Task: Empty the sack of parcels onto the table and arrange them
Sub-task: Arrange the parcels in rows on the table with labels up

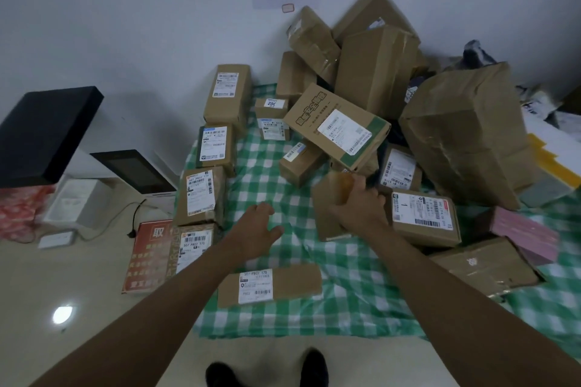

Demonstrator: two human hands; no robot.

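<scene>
Right hand (355,210) gripping a blurred brown parcel (330,207), left hand (256,231) loose-fingered over the green checked cloth (267,179), nearest parcel's label (255,286) apparently reading "507 P802 170"

Both bare arms are extended forward and downward from the lower edge of the view. The left hand (256,229) is held palm down with its fingers loosely spread and slightly bent, the thumb set out to the right; nothing is gripped by it. The right hand (356,207) is raised a little farther forward, its back turned to the camera, and its fingers are curled round a small brown parcel (330,198), which is blurred. The two hands are kept apart.
</scene>
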